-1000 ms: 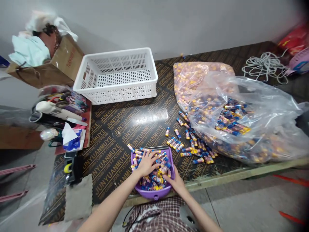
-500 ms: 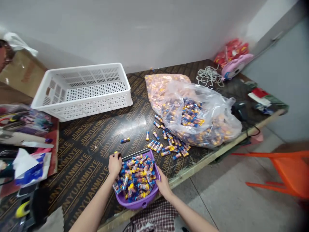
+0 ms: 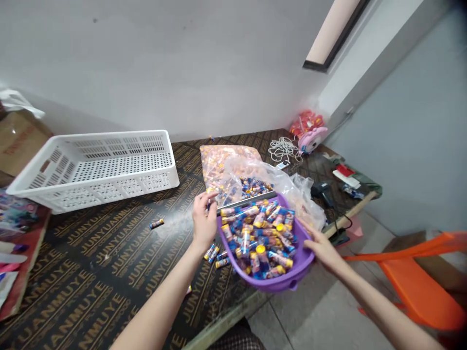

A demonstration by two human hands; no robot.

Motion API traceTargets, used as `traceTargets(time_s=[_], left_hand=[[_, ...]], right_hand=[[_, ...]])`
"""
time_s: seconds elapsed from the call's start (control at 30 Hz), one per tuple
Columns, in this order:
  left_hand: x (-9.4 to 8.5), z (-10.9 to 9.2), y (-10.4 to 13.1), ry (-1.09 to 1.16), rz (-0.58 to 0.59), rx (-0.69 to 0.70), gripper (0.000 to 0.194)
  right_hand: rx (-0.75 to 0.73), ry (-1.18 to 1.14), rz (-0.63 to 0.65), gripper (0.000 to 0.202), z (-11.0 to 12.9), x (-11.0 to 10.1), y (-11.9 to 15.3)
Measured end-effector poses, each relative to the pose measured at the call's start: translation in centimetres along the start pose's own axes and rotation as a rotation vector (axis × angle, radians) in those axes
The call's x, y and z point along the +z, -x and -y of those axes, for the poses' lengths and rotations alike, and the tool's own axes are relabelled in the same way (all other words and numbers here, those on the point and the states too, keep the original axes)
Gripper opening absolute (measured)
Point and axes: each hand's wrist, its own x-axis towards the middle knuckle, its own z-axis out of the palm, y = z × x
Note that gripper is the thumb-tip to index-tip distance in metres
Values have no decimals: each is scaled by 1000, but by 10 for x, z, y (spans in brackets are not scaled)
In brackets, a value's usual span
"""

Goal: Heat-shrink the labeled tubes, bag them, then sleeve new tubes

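A purple basket [image 3: 302, 257] full of small blue-and-yellow tubes [image 3: 255, 233] is lifted over the table's front edge, tilted a little. My right hand [image 3: 323, 250] grips its right rim. At its left corner is my left hand [image 3: 205, 214], fingers bent, with a small tube partly showing between them near the dark straight edge [image 3: 248, 201]. Behind the basket a clear plastic bag [image 3: 284, 180] holds more tubes, partly hidden by it. Several loose tubes [image 3: 211, 253] lie on the table under the basket's left side.
A white plastic crate [image 3: 153, 180] stands at the back left. Beyond the bag are a white cord [image 3: 282, 148], a pink fan [image 3: 312, 141] and a black device [image 3: 323, 192]. An orange chair [image 3: 419, 277] stands at the right. One tube [image 3: 156, 223] lies near the crate.
The purple basket has moved up and to the right with both hands, from the table's front edge to in front of the bag. The view has shifted too.
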Motion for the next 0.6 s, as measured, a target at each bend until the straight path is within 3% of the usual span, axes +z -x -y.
traceTargets(time_s=[0.07, 0.13, 0.2, 0.27, 0.33, 0.43, 0.53, 0.6], left_hand=[[45, -21, -16, 30, -6, 92, 26], [89, -23, -29, -29, 146, 93, 27], [127, -9, -36, -196, 334, 35, 29], [151, 13, -32, -388, 424, -18, 29], [160, 35, -16, -546, 449, 24, 27], [154, 61, 21, -721, 580, 226, 35], [147, 75, 53, -821, 686, 344, 58], [148, 80, 63, -883, 697, 373, 55]], right_hand=[[43, 106, -28, 85, 22, -54, -20], [59, 227, -64, 83, 39, -95, -46], [59, 351, -84, 80, 53, -123, -77], [50, 487, -61, 78, 67, -139, -109], [10, 622, 9, 77, 81, -146, -140], [-55, 769, 143, 74, 103, -147, -178], [-58, 907, 247, 71, 127, -139, -206], [-62, 1014, 289, 71, 145, -130, -221]])
